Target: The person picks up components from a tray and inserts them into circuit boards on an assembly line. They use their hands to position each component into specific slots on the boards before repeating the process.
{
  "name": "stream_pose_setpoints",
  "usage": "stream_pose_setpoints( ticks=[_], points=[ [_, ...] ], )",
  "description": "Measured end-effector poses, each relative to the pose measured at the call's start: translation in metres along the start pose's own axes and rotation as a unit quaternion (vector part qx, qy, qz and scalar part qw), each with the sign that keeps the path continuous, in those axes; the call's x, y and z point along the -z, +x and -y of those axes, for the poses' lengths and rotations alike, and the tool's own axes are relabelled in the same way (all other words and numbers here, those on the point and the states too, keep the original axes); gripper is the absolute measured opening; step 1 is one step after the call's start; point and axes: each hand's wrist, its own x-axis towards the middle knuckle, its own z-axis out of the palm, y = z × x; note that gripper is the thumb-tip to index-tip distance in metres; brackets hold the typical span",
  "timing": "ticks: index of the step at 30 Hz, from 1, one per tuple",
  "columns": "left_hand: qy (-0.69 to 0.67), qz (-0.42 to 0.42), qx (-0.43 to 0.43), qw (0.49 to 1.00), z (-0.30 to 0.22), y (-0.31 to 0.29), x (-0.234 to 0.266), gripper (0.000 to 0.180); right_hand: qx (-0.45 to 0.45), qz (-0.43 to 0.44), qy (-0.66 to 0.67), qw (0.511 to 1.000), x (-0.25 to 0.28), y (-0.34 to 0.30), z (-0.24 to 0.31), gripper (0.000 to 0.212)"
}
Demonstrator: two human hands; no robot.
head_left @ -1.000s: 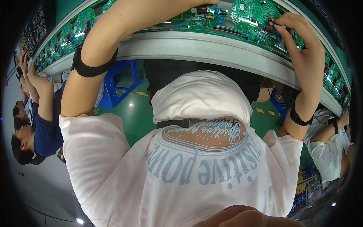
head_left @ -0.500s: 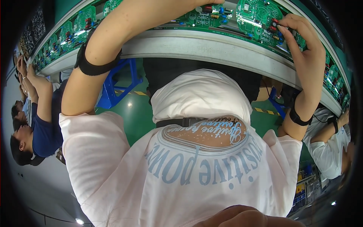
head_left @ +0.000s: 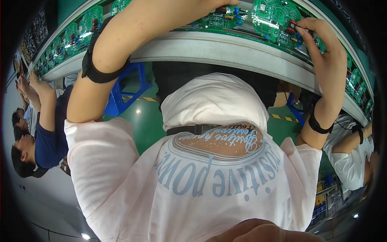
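My right hand (head_left: 327, 42) reaches over a green circuit board (head_left: 264, 20) at the upper right. Its thumb and forefinger are closed together at a small red-and-black component (head_left: 292, 25) standing on that board. My left hand (head_left: 207, 6) is at the top edge of the view, over another green circuit board (head_left: 213, 23) bearing blue, red and striped parts. Most of its fingers are cut off by the edge, so its grip is hidden.
A pale metal rail (head_left: 181, 46) runs along the near side of the line. More populated boards (head_left: 74, 34) sit in a row to the left. Another person (head_left: 48, 133) works at the far left, and a white-sleeved person (head_left: 346, 157) at the right. A blue stand (head_left: 127, 88) is below the rail.
My left forearm has shifted slightly downward, its hand staying over the board. My right hand stays at the same component. The hands of the person at the far left have moved a little.
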Motion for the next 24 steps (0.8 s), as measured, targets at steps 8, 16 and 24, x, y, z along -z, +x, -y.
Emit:
stream_pose_setpoints(
  ticks=[8, 16, 24],
  points=[
    [0.083, -0.001, -0.029, 0.996, -0.008, 0.006, -0.008, 0.008, -0.001, -0.003, -0.004, 1.0, 0.001, -0.001, -0.005, 0.015],
    [0.132, -0.04, -0.096, 0.986, -0.012, -0.003, 0.001, 0.007, 0.047, -0.001, -0.058, 0.997, 0.007, 0.006, -0.003, 0.014],
    [0.155, -0.161, 0.07, 0.972, -0.023, -0.06, 0.049, 0.01, 0.07, -0.025, -0.083, 0.994, 0.027, -0.005, -0.014, 0.015]
  ],
)
